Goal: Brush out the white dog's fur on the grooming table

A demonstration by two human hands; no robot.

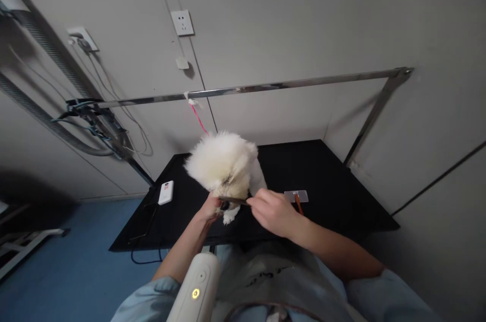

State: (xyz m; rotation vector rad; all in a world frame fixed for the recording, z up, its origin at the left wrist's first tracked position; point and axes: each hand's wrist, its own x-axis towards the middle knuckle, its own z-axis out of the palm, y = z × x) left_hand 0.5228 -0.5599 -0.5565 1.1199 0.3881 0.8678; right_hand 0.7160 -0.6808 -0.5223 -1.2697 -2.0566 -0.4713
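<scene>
A small fluffy white dog (224,165) stands on a black grooming table (326,175), facing me. My left hand (210,207) is cupped under the dog's chin, fingers closed around the muzzle fur. My right hand (271,210) is closed on a thin dark tool, likely a comb or scissors (233,200), whose tip lies at the dog's face. A pink leash (198,118) runs from the dog up to the metal bar (288,84) over the table.
A slicker brush (296,197) with an orange handle lies on the table right of the dog. A white device (166,192) with a black cable rests at the table's left. A white dryer nozzle (195,289) with a lit button hangs at my chest. Hoses (49,53) run along the left wall.
</scene>
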